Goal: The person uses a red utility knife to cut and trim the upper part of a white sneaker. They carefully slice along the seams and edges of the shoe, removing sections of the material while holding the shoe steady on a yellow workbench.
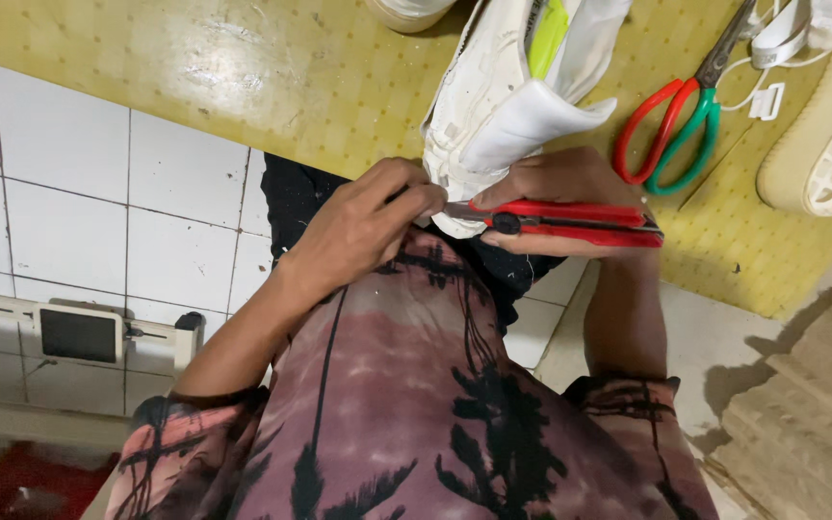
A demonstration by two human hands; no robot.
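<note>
Shoe sits just above my hands; right hand grips the red knife, left hand seemingly pinches its blade end.

Short-sleeved shirt, faded pink-mauve tie-dye with black palm-tree and streak print; sleeves end above the elbows with dark-patterned hems. Dark trousers flecked with pale specks. Both hands bare, no rings, watch or gloves.
</note>
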